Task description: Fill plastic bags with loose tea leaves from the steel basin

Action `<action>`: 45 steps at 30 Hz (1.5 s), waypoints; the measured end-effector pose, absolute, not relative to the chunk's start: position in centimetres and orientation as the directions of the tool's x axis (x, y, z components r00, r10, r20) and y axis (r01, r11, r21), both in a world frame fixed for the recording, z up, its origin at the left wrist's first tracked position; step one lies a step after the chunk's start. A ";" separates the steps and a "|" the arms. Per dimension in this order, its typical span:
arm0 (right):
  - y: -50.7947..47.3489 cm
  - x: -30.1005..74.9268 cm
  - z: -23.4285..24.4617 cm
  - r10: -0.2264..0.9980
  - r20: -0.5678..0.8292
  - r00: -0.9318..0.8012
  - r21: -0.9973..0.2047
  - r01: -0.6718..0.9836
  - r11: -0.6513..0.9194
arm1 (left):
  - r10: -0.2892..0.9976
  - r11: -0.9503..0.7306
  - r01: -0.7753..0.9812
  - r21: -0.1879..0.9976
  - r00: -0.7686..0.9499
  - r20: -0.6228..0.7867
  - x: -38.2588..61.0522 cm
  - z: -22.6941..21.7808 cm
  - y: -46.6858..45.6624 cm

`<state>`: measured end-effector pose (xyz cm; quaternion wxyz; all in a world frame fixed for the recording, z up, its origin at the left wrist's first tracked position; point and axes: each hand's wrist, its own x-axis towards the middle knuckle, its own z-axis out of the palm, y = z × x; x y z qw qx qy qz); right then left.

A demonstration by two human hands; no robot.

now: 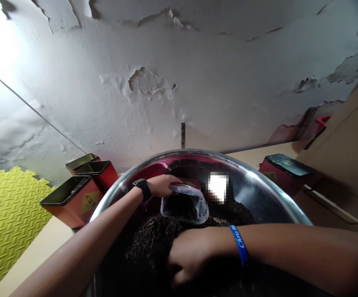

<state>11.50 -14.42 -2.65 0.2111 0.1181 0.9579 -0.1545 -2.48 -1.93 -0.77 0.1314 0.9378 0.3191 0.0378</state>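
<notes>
A large shiny metal basin (290, 206) holds a heap of dark, dried tea leaves (144, 241). My left hand (163, 185), with a black watch on its wrist, grips a red tin (193, 182) tipped over inside the basin. Out of the tin's mouth bulges a clear plastic bag (202, 210), its opening turned toward me. Just below that opening, my right hand (194, 251) is curled down into the leaves, a blue band on its wrist. Its fingertips are hidden in shadow, and how much it holds cannot be seen.
Several open red tins (82, 202) stand left of the basin. Another dark-topped tin (285, 167) is at the right. A yellow foam mat (11, 222) lies at far left. Behind the basin rises a peeling wall (172, 62). A blurred-out bright patch (218, 187) covers something inside the basin.
</notes>
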 end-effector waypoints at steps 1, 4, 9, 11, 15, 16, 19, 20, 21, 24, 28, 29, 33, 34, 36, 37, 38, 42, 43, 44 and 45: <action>-14.2 11.7 -2.4 0.222 -0.359 -0.906 -0.233 0.318 0.919 | 0.606 -0.764 0.586 0.270 0.796 -0.012 -2.5 -0.7 -1.9; -13.4 11.9 -2.1 0.400 -0.189 -0.897 -0.196 0.434 0.879 | 0.601 -0.770 0.580 0.266 0.800 -0.005 -2.5 -0.7 -2.0; -11.4 12.1 -2.9 0.596 -0.083 -0.799 -0.020 0.599 0.800 | 0.591 -0.780 0.568 0.262 0.807 0.011 -2.6 -0.8 -2.0; -10.8 12.3 -3.3 0.626 -0.062 -0.777 0.016 0.626 0.779 | 0.596 -0.776 0.575 0.259 0.803 0.001 -2.7 -0.8 -2.0; -10.2 12.7 -4.0 0.629 -0.053 -0.776 0.013 0.629 0.777 | 0.598 -0.769 0.579 0.272 0.801 -0.015 -2.5 -0.5 -2.3; -10.2 12.8 -4.1 0.625 -0.046 -0.779 0.012 0.625 0.780 | 0.595 -0.771 0.575 0.275 0.804 -0.013 -2.5 -0.3 -2.5; -10.3 12.9 -4.4 0.603 0.025 -0.797 0.030 0.604 0.797 | 0.585 -0.780 0.562 0.275 0.811 0.000 -2.3 -0.1 -2.8; -10.3 12.8 -4.5 0.592 0.057 -0.804 0.044 0.594 0.803 | 0.585 -0.781 0.562 0.271 0.811 0.003 -2.3 0.0 -2.8; -10.4 12.8 -4.6 0.579 0.084 -0.811 0.058 0.584 0.810 | 0.586 -0.782 0.564 0.266 0.811 0.005 -2.3 0.0 -2.8; -10.8 12.5 -4.7 0.540 0.129 -0.832 0.086 0.552 0.829 | 0.591 -0.782 0.572 0.249 0.807 0.000 -2.3 -0.1 -2.7; -12.0 11.9 -5.0 0.435 0.159 -0.886 0.092 0.452 0.887 | 0.607 -0.765 0.593 0.249 0.794 -0.028 -2.3 -0.2 -2.6; -12.3 11.8 -5.2 0.394 0.150 -0.907 0.081 0.408 0.909 | 0.610 -0.762 0.597 0.251 0.792 -0.031 -2.3 -0.2 -2.5; -12.9 12.1 -6.6 0.228 0.039 -0.973 0.005 0.228 0.974 | 0.604 -0.768 0.589 0.250 0.797 -0.024 -2.3 -0.1 -2.5; -12.9 12.2 -7.0 0.224 0.009 -0.975 -0.002 0.224 0.975 | 0.600 -0.771 0.586 0.249 0.799 -0.023 -2.3 0.0 -2.5; -12.7 12.3 -7.9 0.264 -0.030 -0.964 0.009 0.264 0.964 | 0.596 -0.775 0.582 0.248 0.803 -0.023 -2.3 0.0 -2.6; -12.5 12.3 -8.2 0.299 -0.039 -0.953 0.018 0.299 0.954 | 0.597 -0.774 0.583 0.246 0.802 -0.022 -2.3 -0.1 -2.6; -12.4 12.2 -8.5 0.332 -0.047 -0.942 0.023 0.332 0.943 | 0.600 -0.773 0.586 0.242 0.800 -0.020 -2.3 -0.1 -2.5; -12.5 11.7 -8.3 0.427 -0.133 -0.894 -0.003 0.431 0.902 | 0.609 -0.769 0.595 0.233 0.793 -0.013 -2.4 -0.5 -2.3; -12.6 11.6 -7.9 0.430 -0.176 -0.885 -0.029 0.442 0.897 | 0.611 -0.768 0.596 0.234 0.792 -0.012 -2.5 -0.7 -2.2; -12.8 11.5 -7.5 0.422 -0.225 -0.878 -0.063 0.445 0.893 | 0.612 -0.767 0.597 0.236 0.791 -0.012 -2.5 -0.8 -2.1; -12.9 11.4 -7.1 0.406 -0.277 -0.871 -0.101 0.446 0.889 | 0.612 -0.766 0.597 0.237 0.791 -0.012 -2.6 -0.9 -2.0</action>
